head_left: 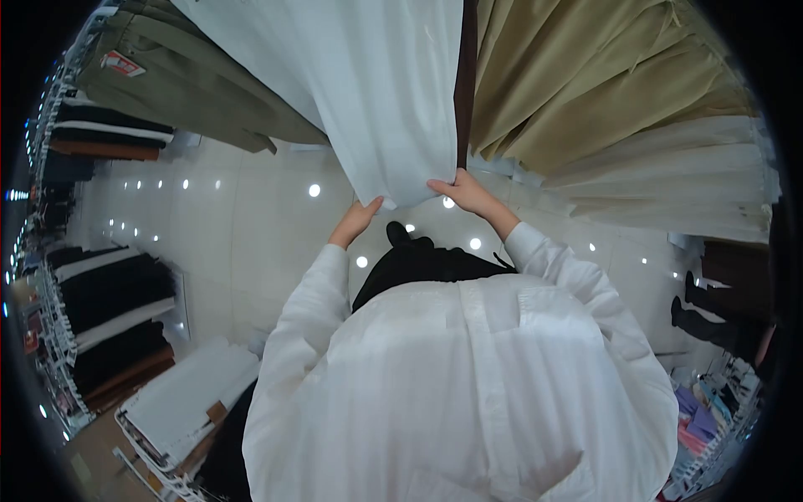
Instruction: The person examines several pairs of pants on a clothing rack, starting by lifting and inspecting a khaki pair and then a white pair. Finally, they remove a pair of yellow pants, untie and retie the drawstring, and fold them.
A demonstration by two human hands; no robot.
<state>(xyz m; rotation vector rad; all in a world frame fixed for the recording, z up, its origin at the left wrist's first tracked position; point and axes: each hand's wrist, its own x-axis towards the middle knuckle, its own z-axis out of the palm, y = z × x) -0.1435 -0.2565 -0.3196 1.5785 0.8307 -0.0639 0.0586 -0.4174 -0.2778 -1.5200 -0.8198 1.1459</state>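
Note:
A long white garment (pixel 385 92) hangs down from the top middle of the head view. My left hand (pixel 357 222) pinches its lower left corner, thumb on top. At the lower right corner my right hand (pixel 468 194) grips the hem, its thumb on the near side and the fingers hidden behind the cloth. The hem is stretched between both hands. A dark brown strip of cloth (pixel 465 84) hangs along the garment's right edge, touching or just behind my right hand.
Olive trousers (pixel 192 84) with a red tag hang at left, khaki (pixel 585 75) and cream garments (pixel 669 180) at right. Racks of dark clothes (pixel 117 289) line the left side. A white cart (pixel 188 393) stands lower left; a person's dark-clad legs (pixel 711 322) show at right.

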